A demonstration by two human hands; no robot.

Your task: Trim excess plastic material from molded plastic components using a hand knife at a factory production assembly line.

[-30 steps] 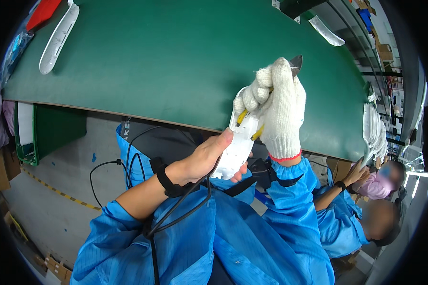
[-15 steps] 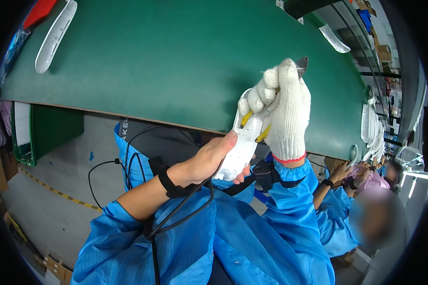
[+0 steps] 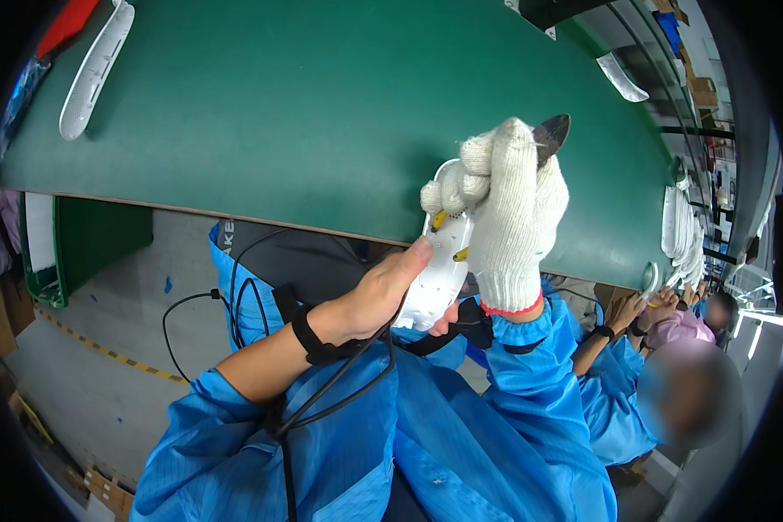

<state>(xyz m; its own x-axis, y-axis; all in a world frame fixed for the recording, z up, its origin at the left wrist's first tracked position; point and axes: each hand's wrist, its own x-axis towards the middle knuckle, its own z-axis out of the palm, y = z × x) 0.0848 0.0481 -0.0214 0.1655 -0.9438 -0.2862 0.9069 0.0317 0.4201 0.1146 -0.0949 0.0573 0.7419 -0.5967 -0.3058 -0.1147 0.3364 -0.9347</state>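
A white molded plastic shell [image 3: 431, 283], long with rounded ends, is gripped near its lower end by my bare left hand [image 3: 383, 291]. The thumb lies along its edge and fingertips show at the far side. In a white knitted glove with a red cuff, my right hand [image 3: 513, 209] is closed around a pair of pliers [image 3: 553, 136]. Their dark pointed jaws stick out past the glove, pointing up and right, away from the shell. The yellow handle ends lie over the shell's upper part, which the gloved fingers partly hide.
A green work surface [image 3: 278, 113] spans ahead, its front edge just beyond my hands. Another white shell [image 3: 96, 74] lies at far left, a white piece [image 3: 622, 78] at far right. More white parts [image 3: 683, 230] are stacked right, near a co-worker's hands [image 3: 626, 311]. Black cables [image 3: 344, 378] hang at my left wrist.
My gloved right hand has shifted slightly left and turned with the pliers, so more of the dark jaws shows. The left hand keeps its grip on the shell.
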